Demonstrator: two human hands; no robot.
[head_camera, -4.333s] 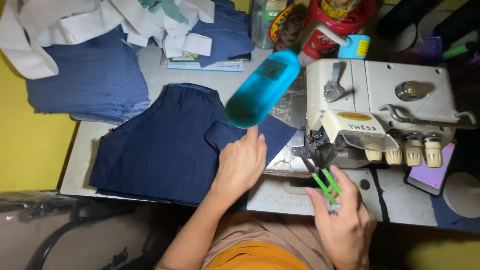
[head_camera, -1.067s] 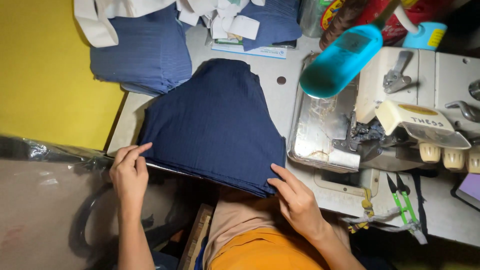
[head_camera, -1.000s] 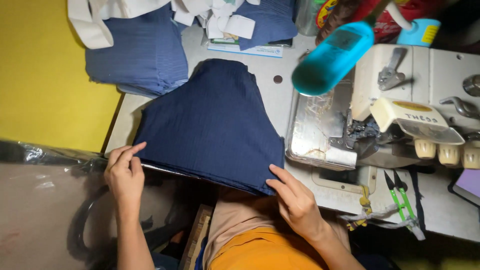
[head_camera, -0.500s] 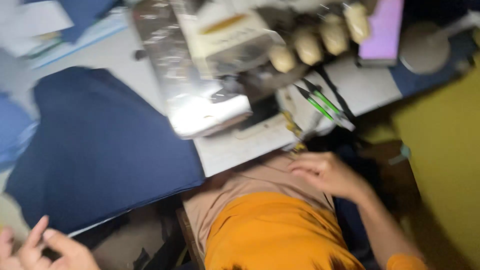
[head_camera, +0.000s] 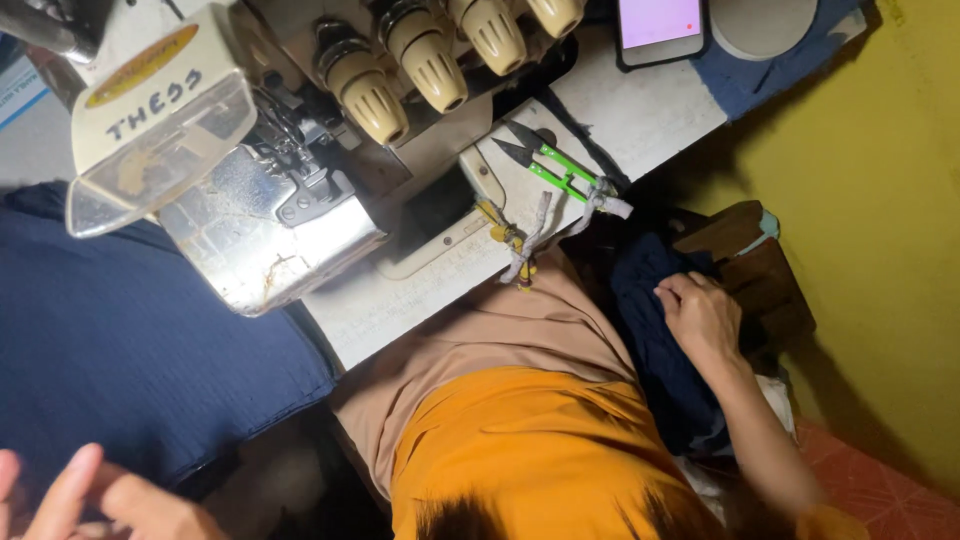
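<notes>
The right hand (head_camera: 703, 318) is down beside the person's thigh, below the table edge, its fingers curled together onto a bundle of dark navy cloth (head_camera: 655, 345) that hangs soft and creased between the leg and a brown wooden stool (head_camera: 745, 262). It looks like a pinch on the cloth's top fold, though the fingertips are partly tucked out of sight. The left hand (head_camera: 95, 500) sits at the bottom corner of the view, fingers loosely spread, holding nothing, just off the near edge of a broad flat piece of navy fabric (head_camera: 130, 350) with a fine ribbed weave that drapes over the table edge.

Above that, the sewing machine (head_camera: 250, 215) shows worn, scratched metal plate and a clear plastic guard, with cream ribbed knobs (head_camera: 420, 55) in a row. Green-handled thread snips (head_camera: 550, 165) lie on the pale, scuffed table (head_camera: 420, 290), tied by a grey strip near the corner. A phone (head_camera: 660, 25) with a pink screen rests at the far edge. The yellow wall (head_camera: 880, 200) stands close on the right, leaving only a narrow gap for the arm
</notes>
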